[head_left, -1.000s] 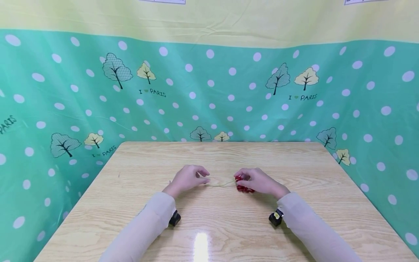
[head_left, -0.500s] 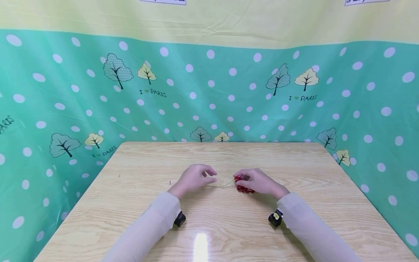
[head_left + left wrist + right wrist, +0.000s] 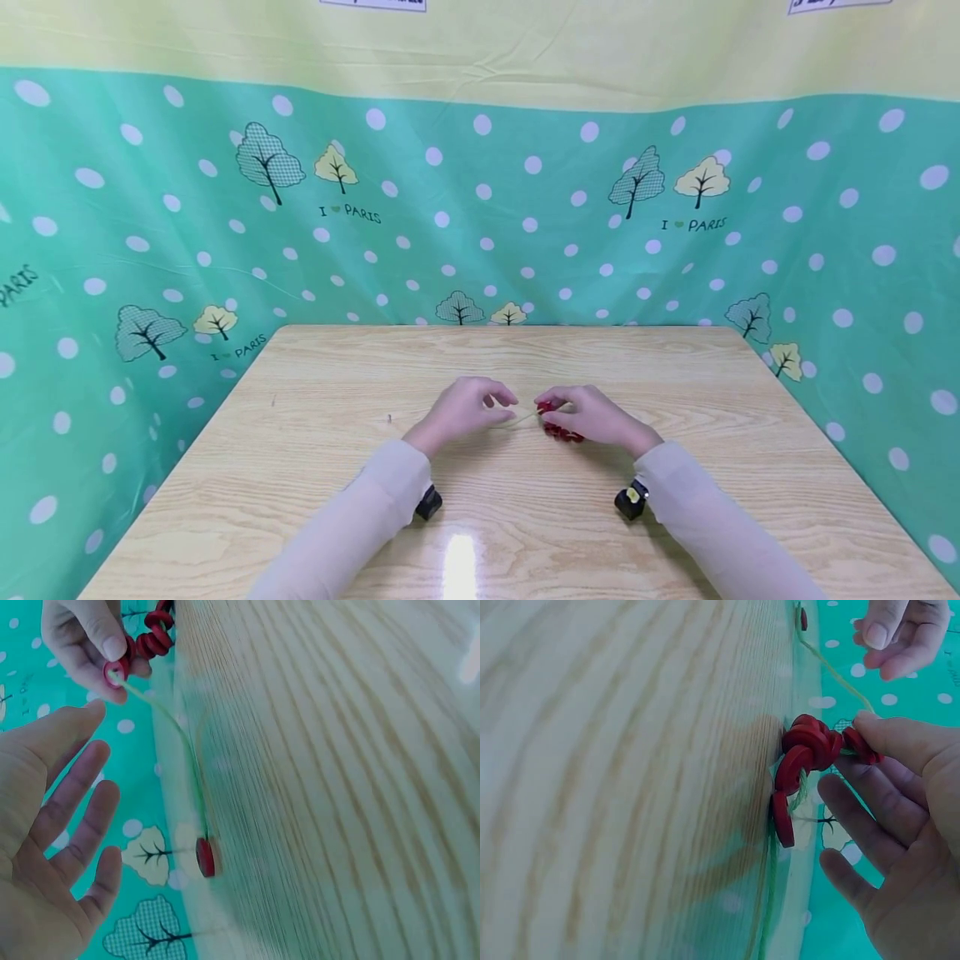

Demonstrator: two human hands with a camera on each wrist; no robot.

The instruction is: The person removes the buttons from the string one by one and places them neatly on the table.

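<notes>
In the head view, a pale green cord (image 3: pixel 522 419) runs between both hands over the wooden table. Several red button-like discs (image 3: pixel 808 742) are strung on it in a bunch beside the right hand (image 3: pixel 592 414). The right hand pinches the end disc (image 3: pixel 116 672) between thumb and fingers, as the left wrist view shows. A lone red disc (image 3: pixel 205 857) stands on edge at the cord's far part. Near the cord, the left hand (image 3: pixel 468 406) hovers with fingers spread and parted, gripping nothing. In the head view, it hides the lone disc.
The light wooden table (image 3: pixel 337 358) reaches back to a green, dotted cloth backdrop (image 3: pixel 480 208). A tiny dark speck (image 3: pixel 389 418) lies left of the left hand. Dark wrist cameras sit under both sleeves.
The left hand has slid rightward along the cord, closer to the right hand. The right hand stays at the red discs, almost unmoved.
</notes>
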